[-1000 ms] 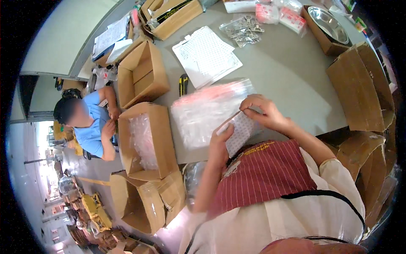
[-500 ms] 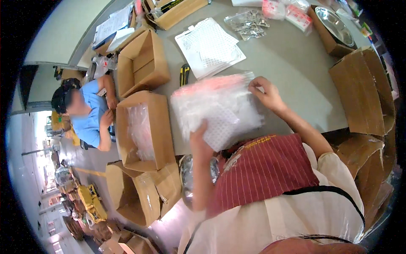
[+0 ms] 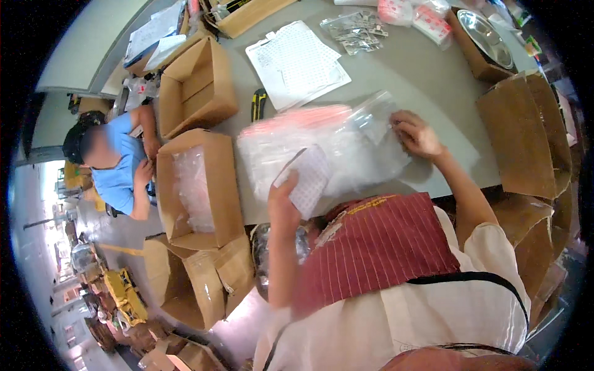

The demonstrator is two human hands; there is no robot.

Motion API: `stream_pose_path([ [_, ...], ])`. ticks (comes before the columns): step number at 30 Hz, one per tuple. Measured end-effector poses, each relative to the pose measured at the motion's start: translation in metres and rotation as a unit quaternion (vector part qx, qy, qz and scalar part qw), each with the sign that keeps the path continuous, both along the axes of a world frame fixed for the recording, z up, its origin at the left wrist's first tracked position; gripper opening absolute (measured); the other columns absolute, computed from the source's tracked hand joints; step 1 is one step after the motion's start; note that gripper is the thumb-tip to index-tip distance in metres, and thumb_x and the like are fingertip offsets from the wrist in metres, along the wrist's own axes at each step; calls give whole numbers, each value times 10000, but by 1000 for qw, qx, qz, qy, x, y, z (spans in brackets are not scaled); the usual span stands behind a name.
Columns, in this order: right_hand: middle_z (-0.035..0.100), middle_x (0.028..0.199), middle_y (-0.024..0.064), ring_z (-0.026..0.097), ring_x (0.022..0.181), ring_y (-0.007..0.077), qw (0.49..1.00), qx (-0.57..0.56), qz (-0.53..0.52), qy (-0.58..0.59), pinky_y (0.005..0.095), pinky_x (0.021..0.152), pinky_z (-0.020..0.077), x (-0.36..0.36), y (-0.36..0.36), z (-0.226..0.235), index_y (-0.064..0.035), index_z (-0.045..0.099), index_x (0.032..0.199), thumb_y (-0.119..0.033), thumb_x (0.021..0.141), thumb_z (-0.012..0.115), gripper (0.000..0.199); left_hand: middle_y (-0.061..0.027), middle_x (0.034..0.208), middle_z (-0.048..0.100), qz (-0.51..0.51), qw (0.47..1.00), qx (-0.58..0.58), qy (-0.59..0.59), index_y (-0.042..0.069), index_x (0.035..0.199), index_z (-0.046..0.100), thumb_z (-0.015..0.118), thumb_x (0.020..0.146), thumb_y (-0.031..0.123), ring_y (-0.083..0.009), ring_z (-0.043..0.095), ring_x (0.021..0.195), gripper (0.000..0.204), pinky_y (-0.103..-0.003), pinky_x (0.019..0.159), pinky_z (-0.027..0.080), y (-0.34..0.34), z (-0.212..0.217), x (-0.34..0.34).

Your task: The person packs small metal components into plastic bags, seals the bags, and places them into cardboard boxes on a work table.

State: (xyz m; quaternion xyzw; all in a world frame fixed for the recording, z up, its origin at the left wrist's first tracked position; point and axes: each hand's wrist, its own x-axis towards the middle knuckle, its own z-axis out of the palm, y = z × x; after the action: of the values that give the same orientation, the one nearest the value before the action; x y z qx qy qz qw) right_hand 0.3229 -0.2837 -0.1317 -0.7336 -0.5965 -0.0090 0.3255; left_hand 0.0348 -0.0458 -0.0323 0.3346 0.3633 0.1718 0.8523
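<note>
Left hand (image 3: 284, 199) grips the printed sheet (image 3: 313, 176) over the plastic-bag stack (image 3: 263, 154)! Right hand (image 3: 417, 134), fingers pinched, holds a clear bag (image 3: 374, 119) at the stack's right end

head view: worn fisheye, left of pair | above near side of table (image 3: 458, 99) | faces down across it | near

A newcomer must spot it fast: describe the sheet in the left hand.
On the grey table, find the pile of clear plastic bags with pinkish far edges. At the pile's near side, the left hand holds a small, pale sheet covered in tiny marks. Unlike the larger papers lying flat beyond the pile, this one is held, tilted.
</note>
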Motion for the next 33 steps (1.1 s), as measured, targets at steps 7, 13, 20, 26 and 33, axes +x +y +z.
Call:
stream_pose_path([
  [7, 602, 1182, 129, 536, 1170, 364, 996, 29, -68, 43, 443, 976, 457, -22, 9, 38, -26, 623, 1007, 32, 751, 623, 262, -189, 1357, 523, -183, 981, 20, -67, -47, 1410, 426, 498, 915, 119, -293, 542, 1212, 527, -374, 1028, 440, -14, -6, 33],
  [13, 612, 1144, 125, 556, 1123, 363, 996, 73, 20, 50, 452, 970, 464, -82, 60, 64, -61, 603, 1047, -71, 827, 672, 230, -183, 1377, 504, -202, 975, -30, -88, -44, 1424, 407, 503, 929, 146, -289, 531, 1227, 539, -376, 1034, 431, -31, -7, 43],
  [20, 628, 1084, 130, 575, 1077, 371, 995, 76, 10, 69, 457, 953, 469, -86, 66, 53, -64, 598, 1059, -131, 840, 693, 248, -195, 1358, 509, -169, 977, -78, -104, -46, 1424, 396, 485, 952, 166, -303, 532, 1228, 525, -400, 1028, 445, -29, -5, 37],
  [26, 633, 1091, 112, 572, 1104, 365, 992, 73, 6, 101, 446, 950, 474, -85, 66, 56, -69, 616, 1049, -149, 849, 699, 230, -198, 1370, 498, -165, 973, -117, -114, -28, 1429, 393, 459, 971, 177, -318, 532, 1229, 507, -426, 1030, 451, -30, -4, 35],
  [33, 656, 1035, 100, 587, 1089, 329, 986, 102, 7, 128, 423, 940, 476, -88, 70, 56, -56, 655, 984, -98, 839, 708, 159, -193, 1372, 496, -163, 970, -137, -118, -19, 1428, 401, 460, 977, 183, -324, 538, 1220, 498, -437, 1019, 460, -28, -4, 32],
])
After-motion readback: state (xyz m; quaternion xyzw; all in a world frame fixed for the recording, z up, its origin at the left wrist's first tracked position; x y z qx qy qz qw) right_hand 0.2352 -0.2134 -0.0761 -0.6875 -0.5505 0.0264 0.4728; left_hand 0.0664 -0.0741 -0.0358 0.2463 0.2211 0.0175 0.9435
